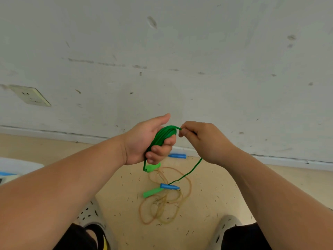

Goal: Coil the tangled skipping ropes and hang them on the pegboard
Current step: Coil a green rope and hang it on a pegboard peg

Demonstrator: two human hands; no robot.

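Now, at the far left a socket [29, 95] sits low on the scuffed white wall [180, 51], and nearer, at the left edge, part of a white container [18, 166] shows. A perforated pale shoe [90, 213] stands on the tan floor [216, 192] at near left. Left of centre, the left grip [144, 141] is raised before the wall and clenched round the green rope [163, 136], which is gathered into a tight bundle of loops across the palm. One green handle [152, 167] hangs just under that fist. On the floor beneath lies an amber rope [162, 212] in loose tangled loops, with a second green handle [152, 192] and a near blue handle [169, 186] lying together over it. A far blue handle [177, 156] rests at the wall's foot. Just right of the bundle, the right grip [205, 141] pinches the green rope's free strand between thumb and forefinger, and the strand falls from under this hand toward the handles on the floor. At near right stands the other shoe [227, 226].
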